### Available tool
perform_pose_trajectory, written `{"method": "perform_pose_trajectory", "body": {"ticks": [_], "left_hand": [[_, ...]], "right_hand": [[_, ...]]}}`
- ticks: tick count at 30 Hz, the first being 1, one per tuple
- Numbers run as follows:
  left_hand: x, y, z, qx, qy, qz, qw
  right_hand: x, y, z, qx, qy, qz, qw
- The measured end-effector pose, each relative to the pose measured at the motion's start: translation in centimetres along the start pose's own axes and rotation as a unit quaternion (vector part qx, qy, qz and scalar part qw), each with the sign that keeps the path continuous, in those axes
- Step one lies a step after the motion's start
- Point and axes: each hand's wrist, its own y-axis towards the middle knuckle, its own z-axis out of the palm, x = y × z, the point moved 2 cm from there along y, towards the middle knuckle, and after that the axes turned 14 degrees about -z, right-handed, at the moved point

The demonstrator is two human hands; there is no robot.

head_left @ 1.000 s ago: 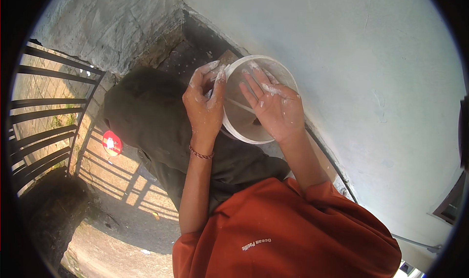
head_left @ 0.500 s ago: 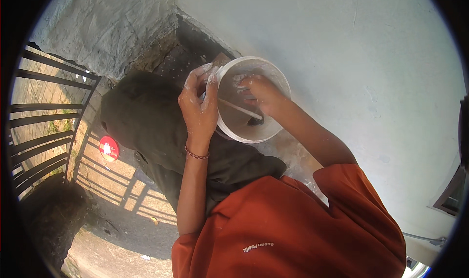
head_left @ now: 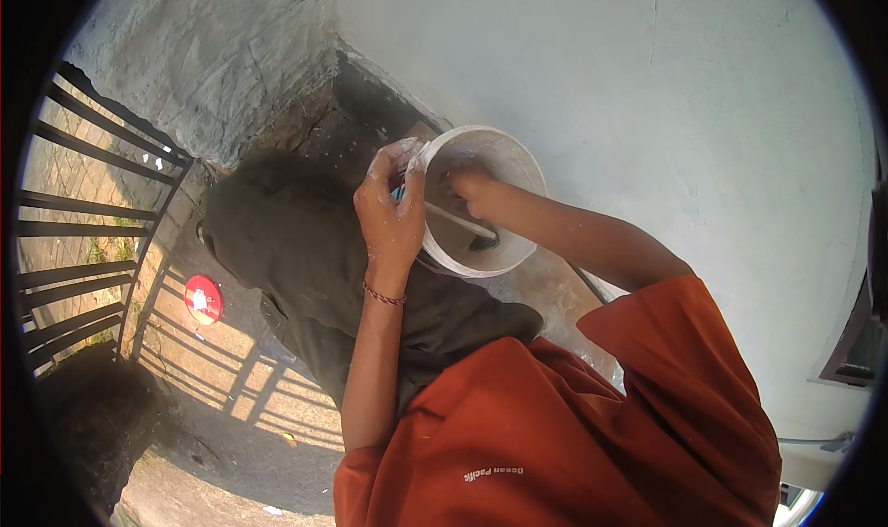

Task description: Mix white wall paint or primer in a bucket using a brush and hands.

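My left hand (head_left: 393,194), speckled with white residue, is closed on the near left rim of a white bucket (head_left: 524,180); a small blue thing shows beneath its fingers, too hidden to name. My right hand (head_left: 472,186) reaches inside the bucket, its bent fingers partly lost in shadow, so I cannot tell whether they hold anything. A long pale handle (head_left: 453,216) with a dark end (head_left: 484,241) lies slanted in the bucket, below my right hand.
A pale wall (head_left: 703,111) rises at the right, meeting a rough plastered wall (head_left: 194,55) at the top left. Dark trousers (head_left: 287,240) lie left of the bucket. Metal railings (head_left: 88,210) curve along the left, near a red round object (head_left: 203,298) on the ground.
My right hand has gone from palm up over the bucket to deep inside it, fingers down. My left hand stays on the rim; the bucket sits slightly lower in the picture.
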Motion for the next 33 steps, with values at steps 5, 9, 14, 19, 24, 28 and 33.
{"method": "perform_pose_trajectory", "body": {"ticks": [5,9,14,19,24,28,33], "left_hand": [[-0.2,-0.1,-0.2,0.01,-0.005,0.004,1.0],[-0.2,0.0,0.0,0.007,0.0,0.014,1.0],[0.0,-0.1,-0.2,0.019,0.017,0.003,1.0],[0.0,-0.2,-0.4,0.002,0.014,0.03,0.999],[-0.5,-0.3,-0.3,0.027,0.034,-0.009,0.999],[-0.1,-0.1,-0.4,0.023,0.038,0.001,0.999],[-0.4,-0.2,-0.5,0.023,0.046,0.004,0.999]], "right_hand": [[-0.2,0.0,0.8,-0.02,0.007,-0.079,0.997],[-1.6,2.4,0.2,0.035,-0.256,-0.233,0.938],[-0.9,1.3,0.1,0.037,-0.444,-0.319,0.836],[0.6,0.1,-0.1,0.078,-0.498,-0.311,0.806],[0.9,-0.2,-0.9,0.086,-0.514,-0.345,0.78],[0.8,-0.5,-1.0,0.09,-0.531,-0.36,0.762],[1.3,-0.6,-0.7,0.081,-0.544,-0.394,0.736]]}}
